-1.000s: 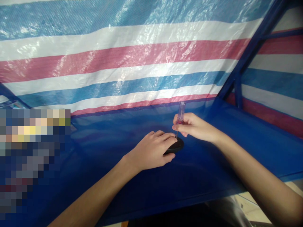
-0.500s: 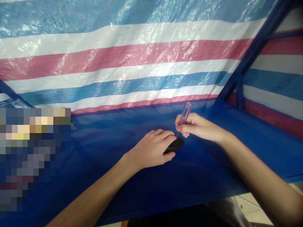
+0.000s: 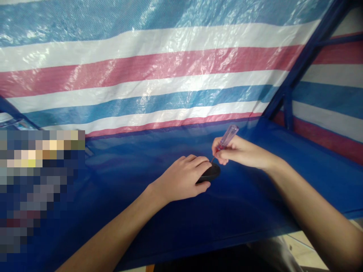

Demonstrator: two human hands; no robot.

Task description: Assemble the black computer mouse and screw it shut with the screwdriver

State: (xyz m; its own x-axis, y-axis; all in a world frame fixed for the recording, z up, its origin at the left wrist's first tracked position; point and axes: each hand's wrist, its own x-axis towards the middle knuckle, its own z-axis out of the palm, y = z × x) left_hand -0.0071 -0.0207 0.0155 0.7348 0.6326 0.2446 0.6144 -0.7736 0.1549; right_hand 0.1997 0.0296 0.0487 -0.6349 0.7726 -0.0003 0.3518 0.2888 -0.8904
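A small black rounded object lies on the blue table cover. My left hand rests over its left part, fingers curled round it, and hides most of it. My right hand pinches a small screwdriver with a clear purple handle. The screwdriver leans to the upper right, and its thin tip points down at the top of the black object. Whether the tip touches the object I cannot make out.
A striped blue, white and red tarp hangs right behind the table. A blue metal frame stands at the back right. A blurred-out patch covers the left of the table. The table's front edge runs just under my forearms.
The screwdriver has tipped from nearly upright to leaning right, and my right hand has shifted slightly right. My left hand and the black object have stayed put.
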